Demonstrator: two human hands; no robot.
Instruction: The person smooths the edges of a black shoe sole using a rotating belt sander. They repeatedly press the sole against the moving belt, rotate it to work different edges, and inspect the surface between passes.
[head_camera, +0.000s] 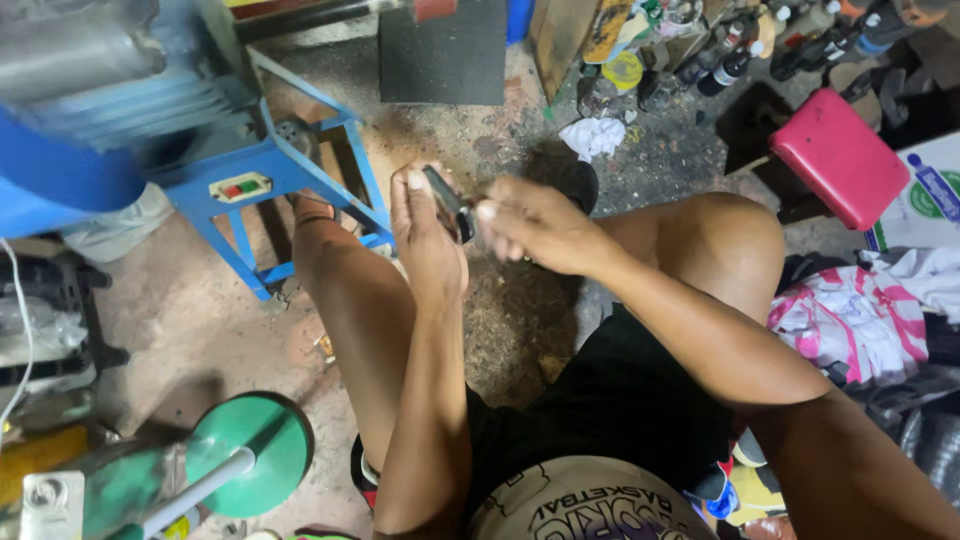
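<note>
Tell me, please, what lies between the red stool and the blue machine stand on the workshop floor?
In the head view, both hands, left and right, holding a small dark flat object, lie between the red stool and blue stand, above stained floor.

Place: cluttered workshop
Floor: stained concrete floor (200, 320), paint-spattered
Far left: blue machine stand (270, 170) with switch box (238, 187)
Far right: bottles (740, 55) crowded along wall
Near left: green disc base (250, 455)

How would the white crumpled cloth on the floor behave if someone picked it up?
The white crumpled cloth would probably be floppy: it lies in soft irregular folds. It looks light for its size, a thin bunched wad. It is unlikely to roll or slip, since it sits slumped on the rough, stained floor.
</note>
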